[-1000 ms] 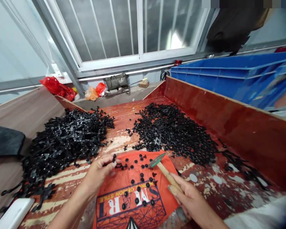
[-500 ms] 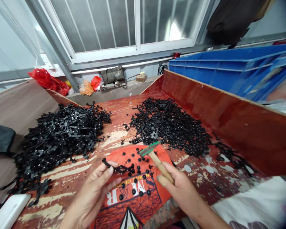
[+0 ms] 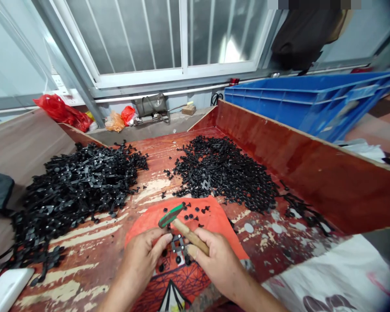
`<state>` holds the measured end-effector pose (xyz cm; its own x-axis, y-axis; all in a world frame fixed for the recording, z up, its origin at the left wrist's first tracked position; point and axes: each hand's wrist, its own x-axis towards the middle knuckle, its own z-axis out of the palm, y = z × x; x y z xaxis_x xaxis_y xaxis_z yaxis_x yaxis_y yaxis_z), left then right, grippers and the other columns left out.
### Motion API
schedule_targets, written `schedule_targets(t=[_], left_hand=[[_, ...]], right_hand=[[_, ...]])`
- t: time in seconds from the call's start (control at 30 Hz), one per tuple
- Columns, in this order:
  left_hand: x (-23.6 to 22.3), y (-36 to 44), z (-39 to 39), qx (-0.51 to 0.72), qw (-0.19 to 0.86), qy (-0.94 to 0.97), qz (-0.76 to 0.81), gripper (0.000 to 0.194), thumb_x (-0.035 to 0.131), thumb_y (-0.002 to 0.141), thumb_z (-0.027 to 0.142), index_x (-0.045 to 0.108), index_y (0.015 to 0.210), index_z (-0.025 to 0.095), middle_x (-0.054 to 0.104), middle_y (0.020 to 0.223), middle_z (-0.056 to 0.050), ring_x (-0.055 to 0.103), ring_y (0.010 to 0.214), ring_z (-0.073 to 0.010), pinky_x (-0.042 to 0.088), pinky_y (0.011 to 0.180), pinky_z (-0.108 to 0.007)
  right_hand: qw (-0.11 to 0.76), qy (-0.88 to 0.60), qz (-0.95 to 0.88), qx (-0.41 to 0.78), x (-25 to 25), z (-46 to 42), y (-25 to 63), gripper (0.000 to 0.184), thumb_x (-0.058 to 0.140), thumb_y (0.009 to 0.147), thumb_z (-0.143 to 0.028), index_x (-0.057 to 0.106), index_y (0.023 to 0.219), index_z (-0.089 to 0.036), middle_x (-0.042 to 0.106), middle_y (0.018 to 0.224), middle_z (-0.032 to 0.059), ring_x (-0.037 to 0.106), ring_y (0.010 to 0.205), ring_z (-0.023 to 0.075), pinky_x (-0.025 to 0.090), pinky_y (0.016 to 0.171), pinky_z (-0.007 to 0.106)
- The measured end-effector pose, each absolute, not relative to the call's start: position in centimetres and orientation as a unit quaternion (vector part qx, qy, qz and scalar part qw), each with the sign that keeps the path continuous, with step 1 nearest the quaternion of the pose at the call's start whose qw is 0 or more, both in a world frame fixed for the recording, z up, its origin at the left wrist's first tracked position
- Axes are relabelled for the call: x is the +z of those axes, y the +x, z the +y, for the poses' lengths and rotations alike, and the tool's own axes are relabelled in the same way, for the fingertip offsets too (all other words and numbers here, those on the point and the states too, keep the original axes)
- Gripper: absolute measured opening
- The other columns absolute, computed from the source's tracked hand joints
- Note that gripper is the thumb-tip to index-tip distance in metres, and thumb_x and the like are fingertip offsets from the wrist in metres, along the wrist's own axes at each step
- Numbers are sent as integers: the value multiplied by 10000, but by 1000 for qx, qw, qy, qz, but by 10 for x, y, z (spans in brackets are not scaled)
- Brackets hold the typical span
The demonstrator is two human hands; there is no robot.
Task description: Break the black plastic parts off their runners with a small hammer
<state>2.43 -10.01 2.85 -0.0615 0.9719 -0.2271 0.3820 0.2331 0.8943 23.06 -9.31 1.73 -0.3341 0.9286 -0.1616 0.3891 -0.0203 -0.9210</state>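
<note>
My right hand [image 3: 216,255] is closed around the wooden handle of a small hammer [image 3: 190,234]. Its green head tilts up above my left fingertips. In my left hand [image 3: 147,251], thumb and fingers pinch the end of a black plastic scissor-link piece [image 3: 178,245], held low over an orange-red printed cloth [image 3: 214,216]. The fingertips of my right hand are beside that piece; whether they touch it I cannot tell. Several small round black pegs [image 3: 191,216] lie scattered on the cloth, some hidden by my hands.
A large heap of black link pieces [image 3: 84,182] lies to the left, and a heap of small black parts [image 3: 227,173] to the right. Wooden side boards [image 3: 279,151] edge the table. Beyond are a blue crate [image 3: 273,102] and, front right, a white sack [image 3: 338,277].
The link piece has come down closer to the cloth, and my hands have drawn together around it. The hammer has shifted left, its head now above my left fingers.
</note>
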Motion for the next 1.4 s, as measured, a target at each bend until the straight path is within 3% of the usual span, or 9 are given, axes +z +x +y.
schedule_targets(t=[0.17, 0.3, 0.5, 0.63, 0.77, 0.87, 0.97, 1.27, 1.4], left_hand=[[32, 21, -104, 281, 366, 602, 651, 268, 717, 757, 450, 721, 584, 246, 602, 591, -30, 501, 559, -184, 324, 549, -274], [31, 30, -113, 335, 522, 503, 602, 284, 723, 738, 500, 759, 700, 220, 590, 574, -21, 516, 563, -178, 414, 569, -267], [31, 37, -124, 437, 659, 278, 546, 365, 805, 641, 507, 752, 856, 217, 716, 1002, -99, 657, 930, -274, 554, 771, -367], [29, 10, -95, 403, 530, 401, 629, 368, 753, 673, 507, 744, 898, 215, 722, 978, -77, 642, 938, -273, 527, 819, -364], [20, -20, -53, 349, 340, 545, 682, 319, 652, 730, 518, 738, 746, 211, 737, 918, -90, 615, 990, -301, 460, 889, -363], [8, -26, -32, 287, 344, 610, 654, 389, 554, 803, 530, 708, 666, 199, 709, 715, -62, 616, 732, -256, 443, 711, -320], [-4, -20, -21, 271, 322, 615, 666, 365, 561, 810, 502, 713, 679, 198, 710, 689, -48, 602, 664, -235, 405, 643, -289], [-13, -14, -7, 121, 223, 642, 724, 397, 438, 903, 447, 746, 856, 201, 761, 898, -100, 657, 824, -254, 404, 715, -290], [-13, -14, -8, 90, 230, 632, 734, 432, 409, 915, 456, 721, 770, 195, 747, 779, -76, 642, 712, -226, 373, 638, -275]], right_hand=[[246, -503, -710, 427, 23, -101, 231, 128, 574, 862, -215, 541, 739, -203, 532, 675, -46, 475, 634, 118, 306, 584, 231], [238, -478, -753, 385, 29, -107, 228, 92, 553, 902, -220, 603, 825, -215, 660, 776, -8, 579, 717, 148, 348, 645, 238], [256, -447, -750, 415, 38, -106, 224, 180, 570, 885, -189, 691, 1002, -253, 728, 924, -7, 646, 833, 162, 407, 727, 228], [287, -430, -696, 497, 43, -99, 238, 436, 484, 938, -209, 591, 1331, -364, 727, 984, -28, 621, 783, 148, 447, 729, 232], [330, -498, -635, 490, 27, -90, 262, 472, 465, 941, -258, 537, 1408, -264, 690, 878, 12, 577, 724, 164, 454, 688, 262], [341, -534, -612, 473, 7, -86, 278, 451, 453, 949, -297, 556, 1377, -200, 586, 691, -23, 536, 657, 159, 421, 639, 260], [306, -560, -623, 453, -3, -87, 287, 446, 443, 949, -288, 558, 1374, -221, 562, 669, -37, 521, 624, 151, 390, 604, 256], [235, -578, -672, 400, -8, -86, 290, 439, 454, 917, -274, 603, 1330, -264, 739, 963, 19, 664, 806, 207, 462, 684, 281], [229, -560, -691, 396, -2, -83, 289, 445, 440, 947, -276, 570, 1372, -302, 742, 1074, 18, 687, 895, 216, 499, 759, 299]])
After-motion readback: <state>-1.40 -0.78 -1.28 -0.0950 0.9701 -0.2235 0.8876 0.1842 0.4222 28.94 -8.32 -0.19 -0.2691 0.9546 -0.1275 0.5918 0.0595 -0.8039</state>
